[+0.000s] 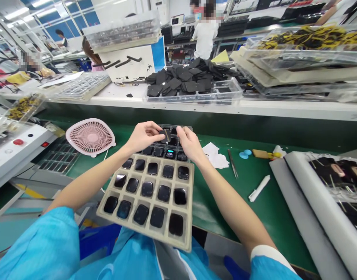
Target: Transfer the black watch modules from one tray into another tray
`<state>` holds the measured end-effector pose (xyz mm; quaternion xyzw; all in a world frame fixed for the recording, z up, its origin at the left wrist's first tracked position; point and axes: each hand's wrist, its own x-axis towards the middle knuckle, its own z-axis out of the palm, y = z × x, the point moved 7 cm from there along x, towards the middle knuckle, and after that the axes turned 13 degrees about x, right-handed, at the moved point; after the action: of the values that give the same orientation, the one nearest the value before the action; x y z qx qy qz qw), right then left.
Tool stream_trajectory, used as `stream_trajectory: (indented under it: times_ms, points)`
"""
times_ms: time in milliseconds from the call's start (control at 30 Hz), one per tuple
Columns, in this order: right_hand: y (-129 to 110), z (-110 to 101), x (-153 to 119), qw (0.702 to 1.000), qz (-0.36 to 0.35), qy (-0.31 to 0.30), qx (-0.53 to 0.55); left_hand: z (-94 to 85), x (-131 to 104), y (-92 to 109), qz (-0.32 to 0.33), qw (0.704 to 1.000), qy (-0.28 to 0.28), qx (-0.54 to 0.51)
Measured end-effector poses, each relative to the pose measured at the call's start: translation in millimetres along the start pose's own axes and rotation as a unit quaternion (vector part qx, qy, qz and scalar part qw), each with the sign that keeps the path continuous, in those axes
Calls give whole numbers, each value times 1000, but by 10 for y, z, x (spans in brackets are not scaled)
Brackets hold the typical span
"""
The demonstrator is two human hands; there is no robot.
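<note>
My left hand [145,136] pinches a small dark square piece [166,135] with a thin light-coloured line across it. To its right, over the far edge of a clear tray [190,128], my right hand [189,140] has its fingers bent together; what they hold, if anything, is hidden. Dark square modules sit in the clear tray, and one [170,153] shows a lit green and white display. Nearer me, a beige compartment tray [166,239] overlaps the clear one and holds several glossy black rounded-square units [176,224].
A pink fan [92,137] stands left. Right are white paper [216,155], tweezers [233,164], a white pen-like tool [259,188] and grey foam [318,210]. Black pads [184,79] pile on the shelf [122,95]. A person in white [206,37] is beyond.
</note>
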<state>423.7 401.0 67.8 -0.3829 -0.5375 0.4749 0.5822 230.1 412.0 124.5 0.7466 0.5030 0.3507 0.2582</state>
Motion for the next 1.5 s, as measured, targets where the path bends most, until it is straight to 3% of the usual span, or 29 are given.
stream_trajectory:
  times_ms: [100,167,267,367,467,567,633,733,833,967,1033,1133,1200,1300,1400,1500]
  points:
    - [-82,147,-119,999,-20,-31,5,255,-91,314,20,998,-29,-43]
    - [-145,172,-174,998,-54,-7,21,379,-127,403,20,997,-38,-64]
    - [-128,75,-165,993,-74,80,48,461,-141,434,17,997,-37,-72]
    - [42,-84,-57,980,-5,143,138,371,-50,315,20,999,-20,-32]
    - [141,-206,51,951,69,153,260,89,179,-90,13,998,23,50]
    - [54,-300,94,930,78,147,327,-255,438,-745,-28,987,57,148]
    - [-13,-331,87,925,76,147,343,-387,556,-1199,-66,975,33,211]
    - [-53,-315,73,923,78,140,350,-408,605,-1736,-119,956,-39,264]
    - [-36,-281,77,921,83,132,357,-335,600,-1995,-115,943,-95,296]
    - [-20,-280,86,919,85,129,362,-332,758,-2075,-43,915,-128,380]
    - [-20,-284,87,920,86,128,360,-363,911,-2133,-49,903,-151,399]
    - [-10,-271,88,922,91,124,355,-409,1181,-2165,-70,904,-126,403]
    - [2,-256,91,923,97,119,353,-354,1316,-2156,-73,902,-112,410]
    - [8,-249,99,925,102,113,348,-176,1394,-2168,-74,896,-139,414]
    - [-6,-264,111,931,95,106,336,-143,1389,-2116,-42,905,-103,411]
    - [-7,-259,120,944,86,93,306,-253,1316,-2018,-24,935,-44,351]
